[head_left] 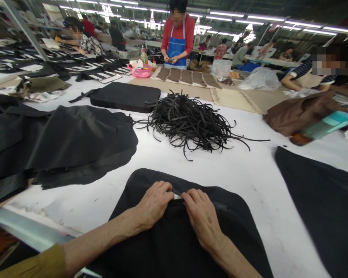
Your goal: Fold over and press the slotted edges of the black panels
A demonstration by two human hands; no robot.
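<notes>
A black fabric piece [174, 239] lies on the white table [249, 173] right in front of me. Both hands rest on it near its far edge. My left hand [154, 202] has its fingers curled and pinched on a thin black strip [176, 192] lying along that edge. My right hand [201, 214] presses down beside it, fingertips closed against the same strip, almost touching the left hand. A small light patch shows between the fingertips. A pile of loose black strips [191, 121] sits farther back on the table.
Stacked black fabric pieces [63, 143] lie to the left, another black piece [321, 200] to the right, and a black pad [124, 96] behind. Brown fabric [298, 112] and a teal object [327, 124] sit at right. A person in a blue apron [176, 38] stands across the table.
</notes>
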